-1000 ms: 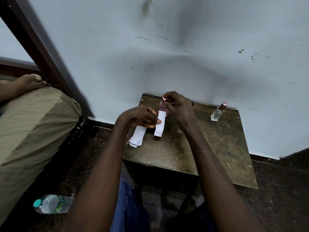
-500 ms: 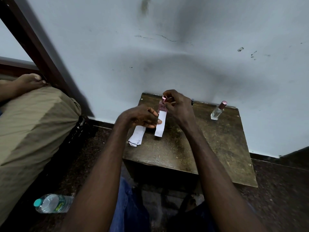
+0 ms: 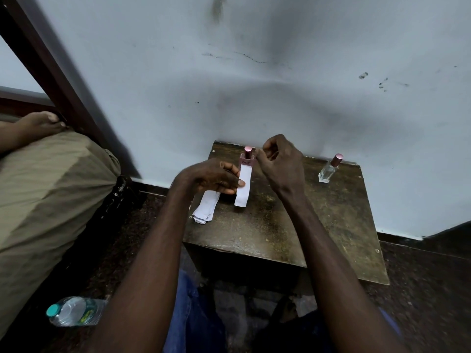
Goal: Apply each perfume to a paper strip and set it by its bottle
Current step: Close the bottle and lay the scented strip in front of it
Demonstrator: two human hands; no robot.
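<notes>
Holding a white paper strip (image 3: pixel 243 186) between thumb and fingers, the left hand (image 3: pixel 212 177) keeps it upright in front of the pink perfume bottle (image 3: pixel 247 159), whose pink top shows just above the strip's upper end. The bottle stands on the small wooden table (image 3: pixel 293 225), just beyond the left fingertips and just to the left of the right hand (image 3: pixel 279 161). That right hand is loosely curled beside the bottle's neck, thumb and forefinger drawn together; whether they pinch anything small cannot be told, and they do not seem to touch the bottle.

The step in hand looks like the first perfume being put on its strip, or just finished; no wet mark can be made out on the paper. Under the left wrist lies a stack of spare strips (image 3: pixel 206 208), and well off to the right of the right hand stands a clear bottle (image 3: pixel 329 169) with a pink cap, with no strip near it.

If the strip is scented, the next move calls for laying it flat just beside the pink bottle without knocking that narrow, upright bottle. Then a fresh strip must come off the stack, one sheet only, and the clear bottle needs reaching for.
</notes>
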